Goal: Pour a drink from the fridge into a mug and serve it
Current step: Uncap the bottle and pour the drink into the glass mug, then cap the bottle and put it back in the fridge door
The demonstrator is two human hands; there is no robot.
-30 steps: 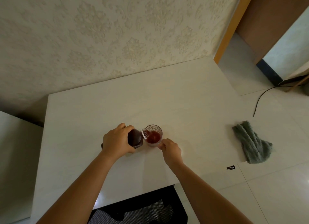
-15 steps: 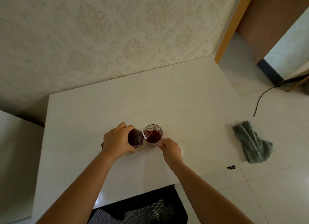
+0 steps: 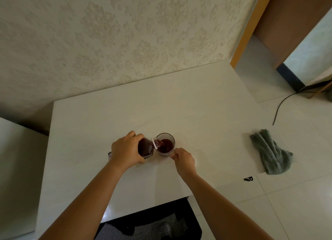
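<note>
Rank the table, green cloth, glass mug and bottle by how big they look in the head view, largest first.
1. Table, by far the largest.
2. Green cloth.
3. Glass mug and bottle: they look about alike, and the left hand covers much of the bottle, so I won't rank them.

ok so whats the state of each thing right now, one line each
bottle: uncapped, tipped toward the mug, red drink running out
mug: upright on the table, partly full of red drink
left hand: wrapped around the bottle
right hand: fingers on the mug's near side, steadying it
cloth: crumpled at the table's right edge
table: no spill visible
</note>
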